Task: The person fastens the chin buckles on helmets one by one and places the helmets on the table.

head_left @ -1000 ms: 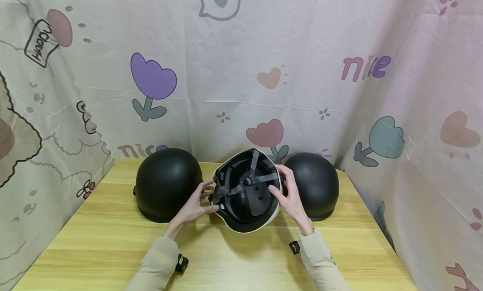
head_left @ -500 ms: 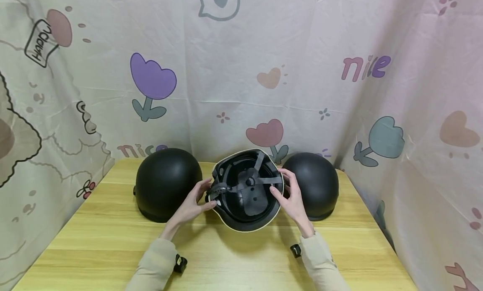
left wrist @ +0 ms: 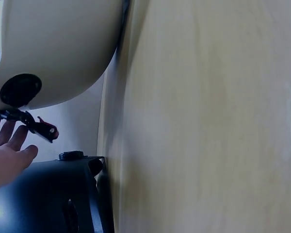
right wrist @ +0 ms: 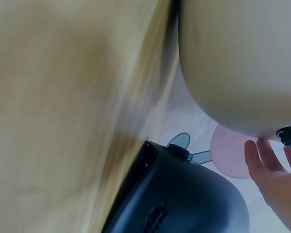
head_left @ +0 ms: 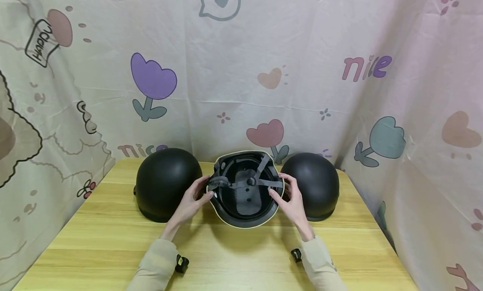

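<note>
A cream-shelled helmet [head_left: 247,211] is held between both hands in the head view, its black padded inside and grey straps facing the camera. My left hand [head_left: 188,203] grips its left rim, thumb at the front edge. On the opposite rim, my right hand [head_left: 293,203] holds it with the thumb over the edge and fingers behind. In the left wrist view the helmet's cream shell [left wrist: 58,53] has a black round fitting, with a dangling black strap end [left wrist: 43,130] near the left hand [left wrist: 9,155]. The right hand [right wrist: 276,187] touches the shell [right wrist: 242,63] in the right wrist view.
A black helmet [head_left: 166,184] stands dome-up on the left of the wooden table [head_left: 234,266], close to my left hand. Another black helmet [head_left: 312,186] sits right behind my right hand. A printed curtain [head_left: 234,89] hangs behind the table.
The cream-shelled helmet has turned slightly in the hands, so its inside now sits more level. The left hand has risen slightly with the left rim. Both black helmets have stayed put.
</note>
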Action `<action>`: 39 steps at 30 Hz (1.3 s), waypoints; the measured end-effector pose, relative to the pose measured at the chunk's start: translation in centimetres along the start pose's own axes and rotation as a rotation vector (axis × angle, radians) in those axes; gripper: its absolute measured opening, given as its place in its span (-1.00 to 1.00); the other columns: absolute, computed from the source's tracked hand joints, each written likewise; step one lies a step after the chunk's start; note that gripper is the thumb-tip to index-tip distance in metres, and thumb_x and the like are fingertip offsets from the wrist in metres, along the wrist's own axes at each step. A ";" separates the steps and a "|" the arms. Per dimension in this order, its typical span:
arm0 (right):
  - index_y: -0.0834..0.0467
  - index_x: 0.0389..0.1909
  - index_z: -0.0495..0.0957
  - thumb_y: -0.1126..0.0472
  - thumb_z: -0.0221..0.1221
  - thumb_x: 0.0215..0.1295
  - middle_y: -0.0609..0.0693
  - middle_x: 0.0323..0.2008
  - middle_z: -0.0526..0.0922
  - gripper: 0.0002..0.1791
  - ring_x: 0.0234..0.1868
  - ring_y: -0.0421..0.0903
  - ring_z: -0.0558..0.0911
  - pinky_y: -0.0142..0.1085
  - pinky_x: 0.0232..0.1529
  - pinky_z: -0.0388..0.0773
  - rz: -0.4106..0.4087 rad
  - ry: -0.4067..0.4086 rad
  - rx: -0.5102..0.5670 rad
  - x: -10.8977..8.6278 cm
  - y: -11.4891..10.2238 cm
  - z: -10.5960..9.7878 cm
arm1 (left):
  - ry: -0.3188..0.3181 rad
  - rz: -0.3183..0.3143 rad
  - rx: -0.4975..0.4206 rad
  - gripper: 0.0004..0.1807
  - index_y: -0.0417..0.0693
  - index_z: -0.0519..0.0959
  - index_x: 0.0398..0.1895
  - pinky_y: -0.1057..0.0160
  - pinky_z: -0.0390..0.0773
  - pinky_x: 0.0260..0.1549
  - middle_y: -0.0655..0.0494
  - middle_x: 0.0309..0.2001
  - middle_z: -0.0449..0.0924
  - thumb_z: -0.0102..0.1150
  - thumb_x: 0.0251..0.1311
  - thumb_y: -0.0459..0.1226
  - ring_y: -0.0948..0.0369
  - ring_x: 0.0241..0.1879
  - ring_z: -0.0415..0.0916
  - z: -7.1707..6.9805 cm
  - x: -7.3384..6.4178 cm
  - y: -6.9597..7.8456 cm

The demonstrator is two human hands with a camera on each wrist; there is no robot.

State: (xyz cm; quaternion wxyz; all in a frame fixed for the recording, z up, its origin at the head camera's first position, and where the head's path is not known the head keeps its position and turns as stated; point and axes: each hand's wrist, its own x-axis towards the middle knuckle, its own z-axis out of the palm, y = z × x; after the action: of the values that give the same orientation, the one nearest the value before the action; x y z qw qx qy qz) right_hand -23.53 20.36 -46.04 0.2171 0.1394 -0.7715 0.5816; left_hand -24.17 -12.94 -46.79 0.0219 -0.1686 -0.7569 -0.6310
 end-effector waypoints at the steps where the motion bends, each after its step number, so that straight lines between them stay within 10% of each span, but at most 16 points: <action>1: 0.34 0.30 0.34 0.44 0.35 0.19 0.28 0.33 0.47 -0.35 0.11 -0.42 0.58 -0.51 0.09 0.51 0.010 -0.002 0.004 0.0 0.1 0.0 | 0.008 -0.002 0.001 -0.32 -0.23 0.17 0.51 -0.24 -0.01 0.51 -0.25 0.53 0.18 0.16 0.41 -0.31 -0.16 0.58 0.01 0.0 0.0 0.0; 10: 0.20 0.26 0.36 0.32 0.40 0.20 0.12 0.36 0.48 -0.37 0.22 -0.09 0.63 -0.55 0.20 0.46 0.083 -0.045 0.021 -0.6 0.3 0.1 | 0.067 -0.002 -0.015 -0.36 -0.21 0.18 0.52 -0.14 0.10 0.47 -0.25 0.53 0.19 0.10 0.45 -0.31 -0.13 0.57 0.06 -0.2 0.2 0.5; 22: 0.20 0.25 0.37 0.32 0.42 0.16 0.09 0.34 0.53 -0.35 0.13 -0.35 0.62 -0.58 0.18 0.47 0.111 -0.043 0.023 -0.9 0.6 0.1 | 0.079 -0.007 -0.032 -0.39 -0.19 0.15 0.54 -0.14 0.09 0.49 -0.25 0.54 0.15 0.03 0.50 -0.27 -0.14 0.57 0.04 -0.1 0.4 0.7; 39: 0.24 0.29 0.38 0.35 0.44 0.13 0.18 0.26 0.51 -0.30 0.17 -0.15 0.55 -0.53 0.18 0.48 0.060 -0.082 -0.027 -0.3 0.6 -0.3 | 0.063 -0.013 -0.015 -0.34 -0.17 0.11 0.56 -0.08 -0.01 0.51 -0.19 0.58 0.08 0.06 0.49 -0.27 -0.11 0.60 -0.06 -0.1 0.2 0.6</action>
State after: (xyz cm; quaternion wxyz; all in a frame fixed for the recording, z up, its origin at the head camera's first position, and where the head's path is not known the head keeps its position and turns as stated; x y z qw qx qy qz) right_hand -23.53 20.77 -46.61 0.1696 0.1368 -0.7913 0.5713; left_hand -24.18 -12.91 -46.17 0.0404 -0.1437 -0.7523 -0.6417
